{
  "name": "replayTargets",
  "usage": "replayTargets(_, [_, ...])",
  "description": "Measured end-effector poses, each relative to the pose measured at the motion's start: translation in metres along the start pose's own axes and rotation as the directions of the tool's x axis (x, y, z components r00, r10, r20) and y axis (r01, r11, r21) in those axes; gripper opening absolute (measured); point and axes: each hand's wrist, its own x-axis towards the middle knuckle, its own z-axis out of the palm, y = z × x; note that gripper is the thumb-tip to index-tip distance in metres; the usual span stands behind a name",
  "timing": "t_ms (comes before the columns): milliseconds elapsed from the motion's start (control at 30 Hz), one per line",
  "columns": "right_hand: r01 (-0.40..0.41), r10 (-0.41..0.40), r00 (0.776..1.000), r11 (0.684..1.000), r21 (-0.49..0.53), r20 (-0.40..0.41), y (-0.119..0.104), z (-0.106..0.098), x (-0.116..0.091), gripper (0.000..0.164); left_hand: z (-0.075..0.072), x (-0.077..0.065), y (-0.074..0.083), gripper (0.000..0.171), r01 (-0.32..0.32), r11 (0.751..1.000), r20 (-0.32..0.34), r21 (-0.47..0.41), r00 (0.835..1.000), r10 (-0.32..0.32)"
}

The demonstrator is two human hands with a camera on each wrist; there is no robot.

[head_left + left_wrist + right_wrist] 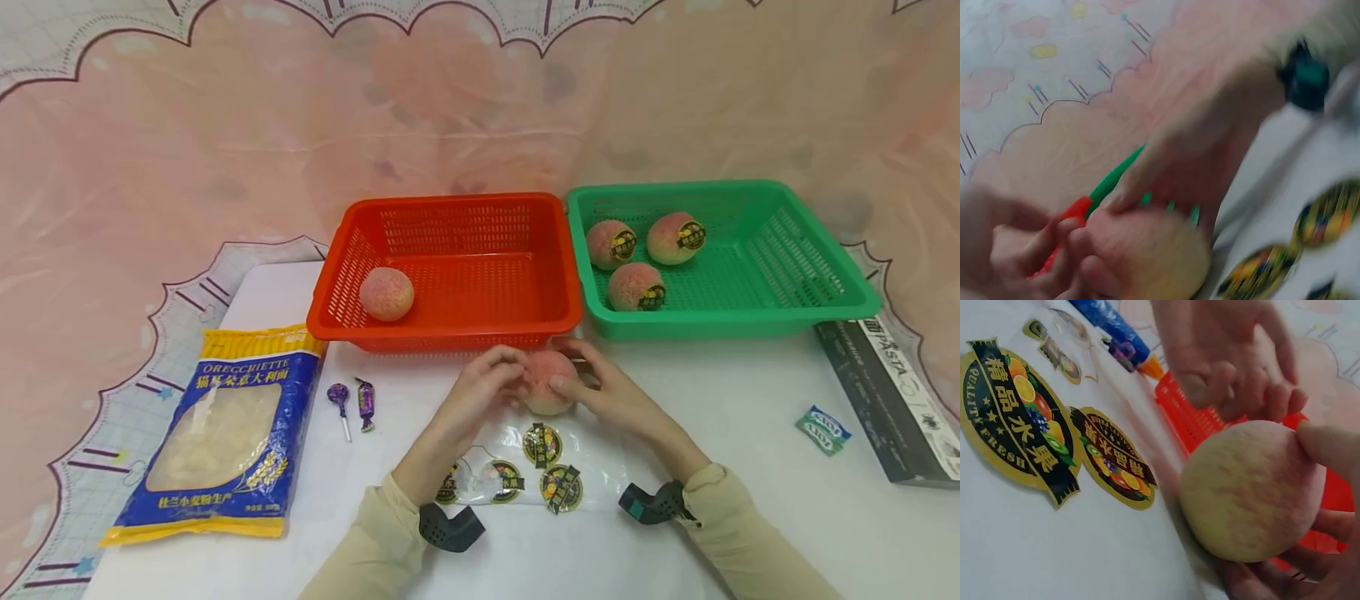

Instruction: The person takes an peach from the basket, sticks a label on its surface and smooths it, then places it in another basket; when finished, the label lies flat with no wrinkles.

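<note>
A pink-and-yellow peach (549, 383) is gripped by my right hand (618, 392), thumb on its upper side and fingers around its far side. My left hand (480, 392) is at the peach's left, fingers bent close against it in the left wrist view; whether anything small sits between its fingertips is hidden. Just in front of both hands lies a clear sheet (600, 467) with several round black-and-gold fruit stickers (561, 487). One plain peach (386, 293) sits in the red basket (442, 332). The green basket (735, 321) contains three peaches (636, 286), each bearing a sticker.
On the left lie a blue-and-yellow pasta bag (217, 433), a purple lollipop (339, 396) and a purple wrapped candy (366, 404). To the right are a small green-and-white packet (823, 430) and a black pasta box (892, 400). Both baskets stand side by side behind my hands.
</note>
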Motion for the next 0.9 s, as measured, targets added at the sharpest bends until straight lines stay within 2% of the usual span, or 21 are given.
replayTargets(33, [-0.005,0.005,1.0,1.0,-0.009,-0.009,0.0,0.0,0.0,0.052,-0.001,-0.002,0.002,0.011,-0.036,0.985,0.029,0.171,0.999,0.031])
replayTargets(67, [-0.003,0.002,1.0,1.0,-0.013,-0.015,0.0,-0.001,0.0,0.051,-0.001,-0.005,0.003,0.011,-0.072,0.935,0.06,0.347,0.997,0.055])
replayTargets(100, [-0.003,0.003,1.0,1.0,-0.02,-0.02,0.0,-0.001,0.0,0.051,-0.001,-0.009,0.005,0.01,-0.109,0.855,0.089,0.507,0.993,0.074])
replayTargets(133, [-0.006,0.006,1.0,1.0,-0.021,-0.021,-0.001,-0.002,-0.001,0.049,-0.001,-0.012,0.006,0.01,-0.139,0.75,0.108,0.646,0.99,0.09])
replayTargets(200, [-0.02,0.019,1.0,0.999,-0.028,-0.019,-0.001,-0.004,-0.002,0.047,0.002,-0.017,0.006,0.016,-0.156,0.527,0.118,0.836,0.988,0.104])
replayTargets(233, [-0.028,0.028,0.999,0.999,-0.03,-0.017,0.0,-0.005,-0.002,0.047,0.004,-0.019,0.005,0.021,-0.135,0.428,0.103,0.894,0.99,0.097])
replayTargets(267, [-0.032,0.032,0.999,0.999,-0.032,-0.014,0.0,-0.007,-0.002,0.046,0.006,-0.021,0.004,0.027,-0.112,0.353,0.087,0.929,0.992,0.087])
replayTargets(300, [-0.04,0.04,0.999,0.999,-0.034,-0.01,0.0,-0.008,-0.003,0.046,0.009,-0.021,0.002,0.033,-0.086,0.296,0.065,0.951,0.995,0.079])
replayTargets(333, [-0.046,0.046,0.999,0.998,-0.032,-0.006,0.0,-0.009,-0.003,0.045,0.011,-0.022,-0.001,0.038,-0.061,0.25,0.045,0.966,0.997,0.069])
replayTargets(400, [-0.047,0.047,0.999,0.998,-0.037,0.003,0.0,-0.012,-0.003,0.044,0.014,-0.022,-0.005,0.045,-0.037,0.196,0.03,0.98,0.999,0.038])
replayTargets(467, [-0.038,0.038,0.999,0.998,-0.042,0.013,0.0,-0.014,-0.003,0.044,0.015,-0.021,-0.007,0.048,-0.034,0.168,0.031,0.985,0.999,0.016])
replayTargets(533, [-0.019,0.02,1.0,0.999,-0.051,0.023,-0.001,-0.015,-0.002,0.044,0.015,-0.02,-0.006,0.044,-0.034,0.168,0.033,0.985,0.999,0.008])
replayTargets(600, [-0.002,0.004,1.0,0.998,-0.068,0.027,-0.003,-0.017,-0.002,0.045,0.013,-0.019,-0.004,0.038,-0.036,0.179,0.035,0.983,0.999,0.008])
replayTargets(733, [0.024,-0.022,0.999,0.995,-0.095,0.027,-0.008,-0.021,-0.003,0.047,0.004,-0.015,-0.002,0.025,-0.061,0.249,0.058,0.967,0.998,0.02])
replayTargets(800, [0.026,-0.023,1.0,0.992,-0.12,0.02,-0.012,-0.025,-0.006,0.047,-0.002,-0.015,0.0,0.02,-0.081,0.285,0.083,0.955,0.997,0.007])
replayTargets(900, [0.035,-0.036,0.999,0.982,-0.185,0.001,-0.02,-0.032,-0.01,0.041,-0.01,-0.015,0.005,0.012,-0.115,0.346,0.123,0.931,0.992,-0.001])
